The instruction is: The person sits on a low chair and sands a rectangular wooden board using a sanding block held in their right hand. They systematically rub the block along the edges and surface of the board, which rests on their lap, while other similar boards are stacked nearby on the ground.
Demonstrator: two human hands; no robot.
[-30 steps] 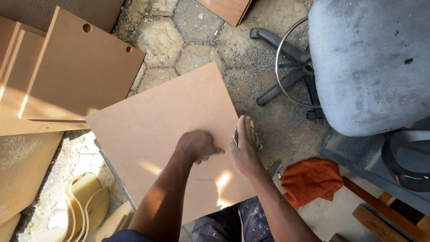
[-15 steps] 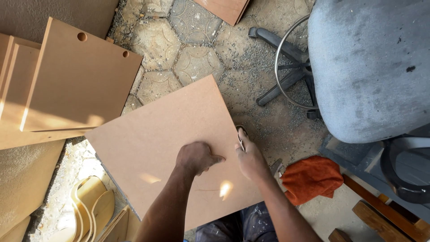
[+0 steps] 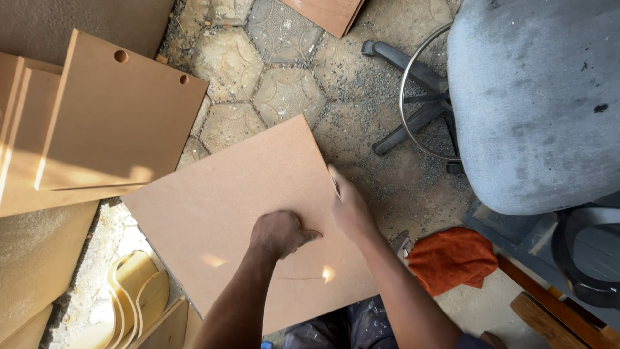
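While left hand (image 3: 279, 234) rests curled on smooth tan fibreboard panel (image 3: 239, 207), right hand (image 3: 350, 208) grips its rt edge.

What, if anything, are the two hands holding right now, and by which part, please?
The right hand grips the right edge of the square fibreboard panel. The left hand rests fisted on the panel's face; whether it holds anything cannot be told.

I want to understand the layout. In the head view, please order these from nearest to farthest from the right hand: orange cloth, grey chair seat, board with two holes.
Measured from the right hand:
1. Orange cloth, on the ground just right of the forearm.
2. Grey chair seat, upper right.
3. Board with two holes, far left, beyond the large board that the hand grips at its edge.
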